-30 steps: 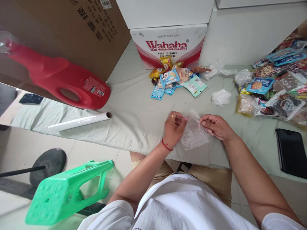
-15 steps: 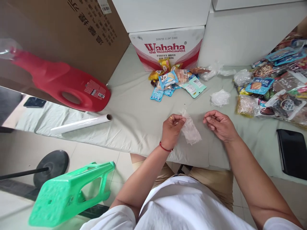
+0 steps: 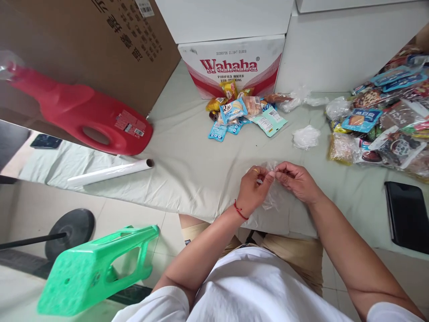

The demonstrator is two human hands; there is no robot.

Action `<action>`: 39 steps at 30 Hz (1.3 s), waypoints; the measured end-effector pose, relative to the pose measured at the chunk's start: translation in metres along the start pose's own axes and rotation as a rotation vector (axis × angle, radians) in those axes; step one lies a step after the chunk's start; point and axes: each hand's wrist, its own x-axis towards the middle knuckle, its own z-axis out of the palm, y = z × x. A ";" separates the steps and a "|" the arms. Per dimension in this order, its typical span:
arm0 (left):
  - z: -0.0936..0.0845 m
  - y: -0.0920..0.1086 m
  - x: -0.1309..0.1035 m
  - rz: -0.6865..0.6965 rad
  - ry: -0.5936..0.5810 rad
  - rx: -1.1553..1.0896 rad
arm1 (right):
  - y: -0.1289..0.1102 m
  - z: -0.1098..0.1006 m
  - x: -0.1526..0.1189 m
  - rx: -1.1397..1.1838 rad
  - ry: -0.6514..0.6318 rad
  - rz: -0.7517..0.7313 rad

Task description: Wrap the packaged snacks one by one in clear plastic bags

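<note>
A thin clear plastic bag (image 3: 272, 200) is pinched between my two hands, close to the table's front edge. My left hand (image 3: 256, 185), with a ring and a red wrist cord, is closed on its left side. The fingertips of my right hand (image 3: 296, 180) are closed on it too, touching my left fingertips. Part of the bag is hidden behind the fingers. Beyond my hands lies a pile of wrapped snacks (image 3: 233, 111), with a pale green packet (image 3: 270, 120) at its right. A crumpled clear plastic wad (image 3: 306, 137) rests past my right hand.
More packaged snacks (image 3: 395, 120) are heaped at the right, above a black phone (image 3: 407, 215). At the back stands a Wahaha carton (image 3: 234, 67). A red jug (image 3: 97, 117) and a white roll (image 3: 110, 173) lie left. A green stool (image 3: 97, 268) is on the floor.
My right hand has moved left and taken hold of the plastic bag. My left hand has shifted slightly right, and the bag is now bunched between both hands.
</note>
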 end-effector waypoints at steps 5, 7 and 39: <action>-0.001 -0.004 0.009 -0.204 -0.019 -0.307 | 0.003 -0.003 -0.002 0.074 -0.023 0.018; -0.008 -0.005 0.011 -0.221 0.022 -0.390 | 0.002 -0.006 -0.003 0.139 0.031 0.015; -0.128 -0.043 -0.009 -0.308 0.320 -0.194 | 0.005 0.032 -0.066 -1.143 -0.120 -0.731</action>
